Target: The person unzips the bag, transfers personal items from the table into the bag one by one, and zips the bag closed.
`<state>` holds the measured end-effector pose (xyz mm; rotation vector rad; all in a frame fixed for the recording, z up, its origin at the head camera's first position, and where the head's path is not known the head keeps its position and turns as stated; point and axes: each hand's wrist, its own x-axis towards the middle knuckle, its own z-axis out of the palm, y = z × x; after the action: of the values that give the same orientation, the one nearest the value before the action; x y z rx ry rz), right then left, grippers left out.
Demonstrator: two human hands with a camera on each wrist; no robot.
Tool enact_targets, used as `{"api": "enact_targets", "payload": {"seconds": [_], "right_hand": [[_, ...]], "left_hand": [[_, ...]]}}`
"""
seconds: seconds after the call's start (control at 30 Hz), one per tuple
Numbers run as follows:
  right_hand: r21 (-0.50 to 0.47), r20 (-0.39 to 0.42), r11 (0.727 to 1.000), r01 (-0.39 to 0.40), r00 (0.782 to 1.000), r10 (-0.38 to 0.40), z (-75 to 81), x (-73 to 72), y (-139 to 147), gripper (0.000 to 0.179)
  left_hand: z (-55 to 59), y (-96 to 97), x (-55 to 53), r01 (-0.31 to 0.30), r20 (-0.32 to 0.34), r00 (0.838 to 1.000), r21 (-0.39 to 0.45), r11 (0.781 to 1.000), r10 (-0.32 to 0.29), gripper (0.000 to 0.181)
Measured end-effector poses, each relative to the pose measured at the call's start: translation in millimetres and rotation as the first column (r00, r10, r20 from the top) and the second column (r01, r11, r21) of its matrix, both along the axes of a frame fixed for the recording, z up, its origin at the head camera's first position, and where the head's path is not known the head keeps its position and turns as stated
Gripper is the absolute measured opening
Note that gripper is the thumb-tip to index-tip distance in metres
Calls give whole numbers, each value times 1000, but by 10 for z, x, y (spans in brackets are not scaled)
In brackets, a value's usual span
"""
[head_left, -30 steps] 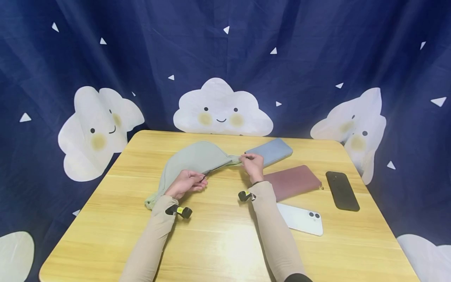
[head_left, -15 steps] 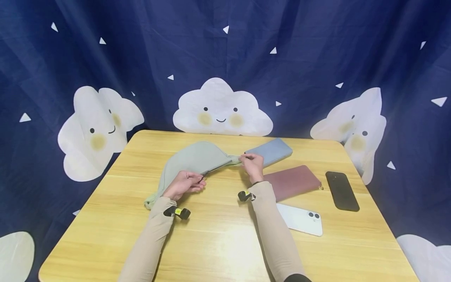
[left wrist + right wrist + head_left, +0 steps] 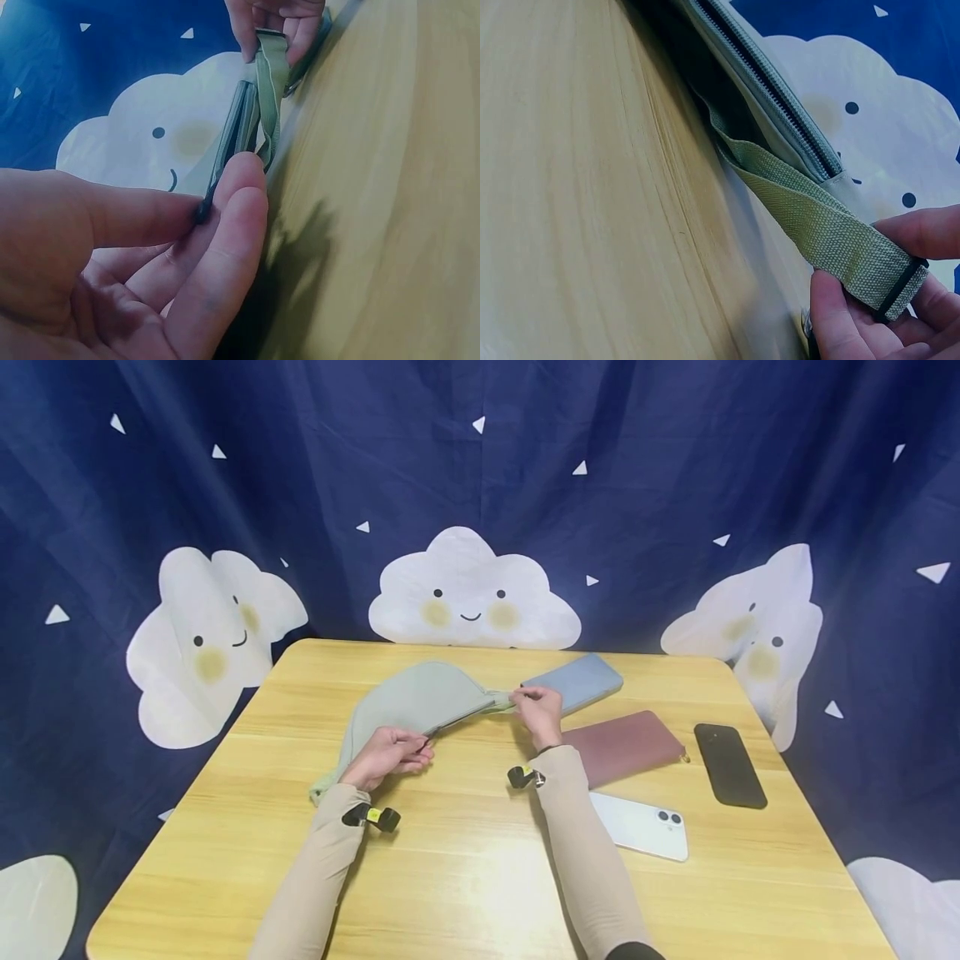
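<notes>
A pale grey-green bag point(image 3: 420, 702) with a curved outline lies on the table, its zipper along the near edge. My left hand point(image 3: 387, 755) pinches the dark zipper pull point(image 3: 202, 211) between thumb and fingers. The zipper point(image 3: 780, 97) is parted on the stretch between my two hands. At the bag's right end, my right hand point(image 3: 538, 708) grips the green webbing strap point(image 3: 832, 232) beside its black slider buckle point(image 3: 900, 289). The strap runs back from there to the end of the zipper. The bag's left end lies partly behind my left wrist.
To the right are a blue wallet point(image 3: 581, 681) and a mauve wallet point(image 3: 630, 745), the latter partly behind my right arm. A white phone point(image 3: 645, 828) and a black phone point(image 3: 729, 765) lie farther right on the wooden table point(image 3: 450, 877). A dark blue curtain point(image 3: 480, 468) hangs behind.
My left hand has slid a little left and toward me along the zipper, holding the pull. The open stretch has lengthened slightly. My right hand has stayed at the strap.
</notes>
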<state>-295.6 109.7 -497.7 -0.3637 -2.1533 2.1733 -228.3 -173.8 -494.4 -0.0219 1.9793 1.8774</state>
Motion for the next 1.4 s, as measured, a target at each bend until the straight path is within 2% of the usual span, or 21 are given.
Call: {"api": "enact_targets", "payload": {"seconds": [1.07,1.4], "right_hand": [[-9,1,1000,-3,1000,3,23,33,11,23],[0,-4,1000,5,1000,-5,26,33,3,22]], "left_hand": [[11,-204,150,-16,27,999,-33,999,17,38],[21,-251,183,1,10,1000,-32,999,0,38]]}}
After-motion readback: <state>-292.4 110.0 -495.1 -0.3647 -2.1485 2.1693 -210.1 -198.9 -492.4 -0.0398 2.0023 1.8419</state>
